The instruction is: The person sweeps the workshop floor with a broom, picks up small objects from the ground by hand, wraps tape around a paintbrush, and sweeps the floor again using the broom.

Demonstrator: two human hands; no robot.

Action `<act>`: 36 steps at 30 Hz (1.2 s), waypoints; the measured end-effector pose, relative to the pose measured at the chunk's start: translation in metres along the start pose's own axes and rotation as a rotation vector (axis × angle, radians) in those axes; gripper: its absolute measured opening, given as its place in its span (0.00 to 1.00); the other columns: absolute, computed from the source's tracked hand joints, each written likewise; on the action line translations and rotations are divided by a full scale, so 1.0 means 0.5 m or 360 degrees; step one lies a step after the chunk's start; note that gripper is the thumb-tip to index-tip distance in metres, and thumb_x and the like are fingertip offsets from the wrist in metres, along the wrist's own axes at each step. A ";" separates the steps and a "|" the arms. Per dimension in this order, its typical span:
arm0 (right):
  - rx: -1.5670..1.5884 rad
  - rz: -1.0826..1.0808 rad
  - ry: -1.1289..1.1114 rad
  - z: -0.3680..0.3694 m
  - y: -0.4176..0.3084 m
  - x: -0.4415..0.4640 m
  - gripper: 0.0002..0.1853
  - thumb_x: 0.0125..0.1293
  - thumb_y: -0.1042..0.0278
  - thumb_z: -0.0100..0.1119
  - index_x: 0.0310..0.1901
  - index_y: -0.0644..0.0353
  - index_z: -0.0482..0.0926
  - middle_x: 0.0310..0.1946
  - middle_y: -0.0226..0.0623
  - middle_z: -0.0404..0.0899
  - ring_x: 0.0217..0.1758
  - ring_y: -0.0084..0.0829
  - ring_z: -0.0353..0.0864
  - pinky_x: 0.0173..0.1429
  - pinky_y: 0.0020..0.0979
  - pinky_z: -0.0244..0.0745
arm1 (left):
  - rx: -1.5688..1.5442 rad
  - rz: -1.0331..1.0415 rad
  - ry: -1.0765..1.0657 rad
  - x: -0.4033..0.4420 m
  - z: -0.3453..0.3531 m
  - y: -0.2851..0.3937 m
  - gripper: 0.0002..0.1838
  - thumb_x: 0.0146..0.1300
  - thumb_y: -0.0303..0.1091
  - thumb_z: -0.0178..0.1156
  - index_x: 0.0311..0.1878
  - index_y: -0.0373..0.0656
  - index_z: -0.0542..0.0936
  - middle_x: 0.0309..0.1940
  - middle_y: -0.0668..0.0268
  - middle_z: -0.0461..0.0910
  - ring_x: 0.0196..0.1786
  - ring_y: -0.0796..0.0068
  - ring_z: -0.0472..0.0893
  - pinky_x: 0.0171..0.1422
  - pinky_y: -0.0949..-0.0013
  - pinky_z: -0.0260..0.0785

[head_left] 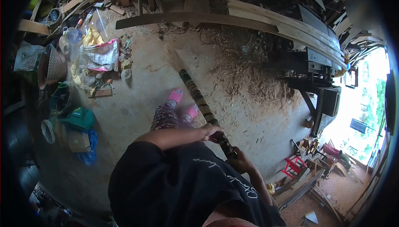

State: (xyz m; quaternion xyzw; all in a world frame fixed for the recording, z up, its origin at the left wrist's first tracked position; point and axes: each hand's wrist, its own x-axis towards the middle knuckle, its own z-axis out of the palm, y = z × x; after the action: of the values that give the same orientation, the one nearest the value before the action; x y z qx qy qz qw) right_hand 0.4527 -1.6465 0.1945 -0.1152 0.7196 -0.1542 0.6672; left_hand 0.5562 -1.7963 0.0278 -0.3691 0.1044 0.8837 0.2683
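A long broom (196,94) with a dark, banded handle slants across the concrete floor, its pale bristles (172,58) touching the ground and looking blurred. My left hand (211,132) is wrapped around the handle partway up. Closer to my body, my right hand (241,161) grips the upper end of the same handle. To the right of the bristles, brown wood shavings (241,79) lie in a spread heap. My feet, in pink slippers (176,95), stand just left of the broom.
Long boards (266,17) stretch across the far side, beside a dark machine (322,96). Sacks and plastic litter (99,56) lie at left, near a green cap-like item (82,119) and a blue bag (88,154). A red stool (294,166) and wood pieces stand at right.
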 end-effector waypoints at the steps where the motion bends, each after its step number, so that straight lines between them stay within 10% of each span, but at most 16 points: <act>1: 0.0063 -0.0002 -0.0051 -0.005 0.014 -0.014 0.28 0.52 0.68 0.65 0.53 0.59 0.62 0.22 0.35 0.72 0.19 0.27 0.75 0.21 0.31 0.70 | -0.0006 -0.0006 -0.0004 -0.010 0.009 -0.005 0.12 0.57 0.41 0.63 0.36 0.41 0.78 0.30 0.62 0.82 0.34 0.65 0.83 0.43 0.54 0.78; 25: -0.0234 -0.0035 0.0007 -0.002 -0.048 -0.011 0.32 0.50 0.66 0.67 0.55 0.60 0.61 0.25 0.37 0.75 0.21 0.27 0.76 0.22 0.31 0.71 | -0.0058 -0.0027 0.0043 0.005 -0.015 0.014 0.11 0.53 0.40 0.65 0.34 0.44 0.78 0.32 0.66 0.81 0.38 0.67 0.81 0.48 0.55 0.76; 36: -0.0167 -0.0229 -0.0412 0.093 -0.074 0.198 0.28 0.52 0.63 0.65 0.53 0.63 0.66 0.33 0.39 0.76 0.34 0.26 0.76 0.35 0.31 0.72 | -0.0516 -0.0031 0.0081 -0.057 -0.249 -0.007 0.10 0.58 0.41 0.58 0.35 0.45 0.77 0.29 0.62 0.78 0.34 0.62 0.78 0.42 0.55 0.72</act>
State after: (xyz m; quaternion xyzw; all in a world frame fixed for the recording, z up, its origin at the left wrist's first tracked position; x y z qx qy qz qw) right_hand 0.4894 -1.7206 0.1140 -0.2200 0.6245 -0.1477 0.7347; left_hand 0.6490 -1.8522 -0.0402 -0.4308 -0.0363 0.8767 0.2111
